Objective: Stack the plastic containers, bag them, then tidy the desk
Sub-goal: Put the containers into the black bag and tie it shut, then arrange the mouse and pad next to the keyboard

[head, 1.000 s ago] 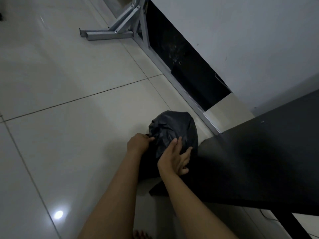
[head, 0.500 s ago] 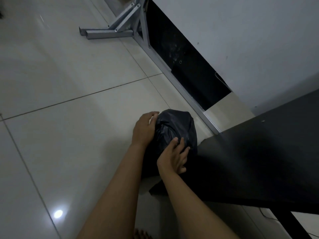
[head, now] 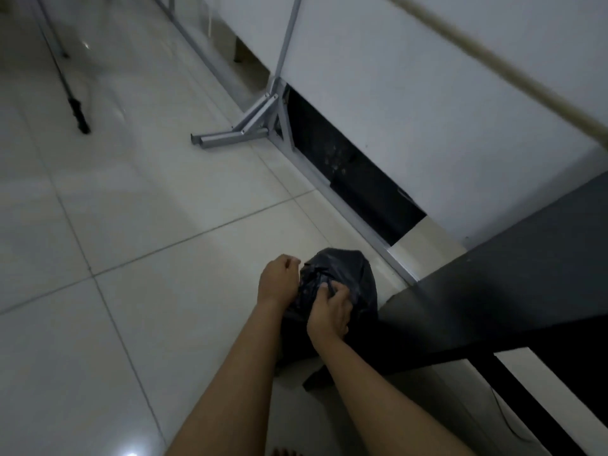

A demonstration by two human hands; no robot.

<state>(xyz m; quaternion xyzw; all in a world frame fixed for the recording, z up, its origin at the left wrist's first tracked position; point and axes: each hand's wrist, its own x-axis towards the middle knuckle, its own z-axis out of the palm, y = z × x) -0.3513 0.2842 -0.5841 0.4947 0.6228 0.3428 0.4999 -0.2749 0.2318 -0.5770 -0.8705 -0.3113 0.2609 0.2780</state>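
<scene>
A bulging black plastic bag (head: 348, 274) stands on the white tiled floor beside the corner of the black desk (head: 493, 297). Its contents are hidden. My left hand (head: 278, 283) is curled against the bag's left side at the top, gripping the gathered plastic. My right hand (head: 329, 312) pinches the crumpled plastic on the near side of the bag, fingers curled into it. Both hands sit close together at the bag's mouth.
A grey metal stand foot (head: 230, 138) lies on the floor by the white wall (head: 427, 93). A dark gap runs along the wall's base. A black tripod leg (head: 79, 116) stands far left. My toes (head: 286, 451) show at the bottom edge.
The camera has tilted up, showing more floor and wall. My left hand slid from cupping the bag's side to gripping its top. My right hand's fingers curled into the plastic.
</scene>
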